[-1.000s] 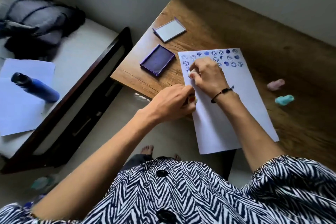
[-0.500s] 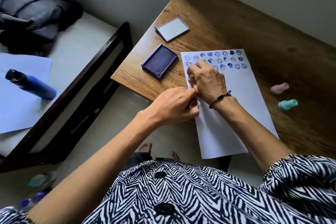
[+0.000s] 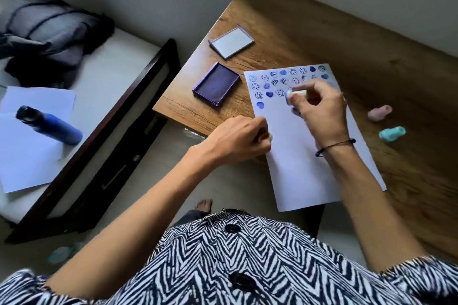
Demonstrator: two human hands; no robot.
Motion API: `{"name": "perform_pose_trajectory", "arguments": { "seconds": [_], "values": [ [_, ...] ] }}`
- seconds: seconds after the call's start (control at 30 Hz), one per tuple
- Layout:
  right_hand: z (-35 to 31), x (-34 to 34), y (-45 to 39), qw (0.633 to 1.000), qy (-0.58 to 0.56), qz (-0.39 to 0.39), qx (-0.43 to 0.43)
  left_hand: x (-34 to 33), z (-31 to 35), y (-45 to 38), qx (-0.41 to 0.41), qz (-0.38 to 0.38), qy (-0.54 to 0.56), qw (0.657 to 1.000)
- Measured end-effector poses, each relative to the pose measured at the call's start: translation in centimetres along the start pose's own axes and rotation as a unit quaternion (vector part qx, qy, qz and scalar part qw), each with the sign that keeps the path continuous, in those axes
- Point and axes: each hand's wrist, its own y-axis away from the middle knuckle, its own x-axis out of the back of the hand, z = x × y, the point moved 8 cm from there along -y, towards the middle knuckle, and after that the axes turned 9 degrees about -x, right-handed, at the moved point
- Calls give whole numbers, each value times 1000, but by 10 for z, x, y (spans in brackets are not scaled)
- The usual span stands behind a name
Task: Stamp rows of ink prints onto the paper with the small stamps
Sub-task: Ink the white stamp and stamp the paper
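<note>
White stamp (image 3: 296,93) pinched in my right hand (image 3: 321,112) has swung right of the ink pad (image 3: 216,83), above the paper (image 3: 304,156)'s third row; a fresh heart marks row four. My left hand (image 3: 239,140) grips another stamp.

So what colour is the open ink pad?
Dark purple ink pad, clearest in the head view.
</note>
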Motion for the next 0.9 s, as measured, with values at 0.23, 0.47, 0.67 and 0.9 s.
{"name": "perform_pose_trajectory", "arguments": {
  "seconds": [0.23,0.47,0.67,0.9],
  "values": [
    [14,-5,23,971,-195,-84,-107,4,-23,9,104,153,346,920],
    [-6,-6,43,989,-124,-81,10,-5,-18,1,94,203,522,823],
    [-5,1,51,997,-67,-19,43,-8,-11,-5,77,204,537,815],
    [12,16,49,989,-145,25,3,-6,8,-25,51,193,482,853]
  ]
}}
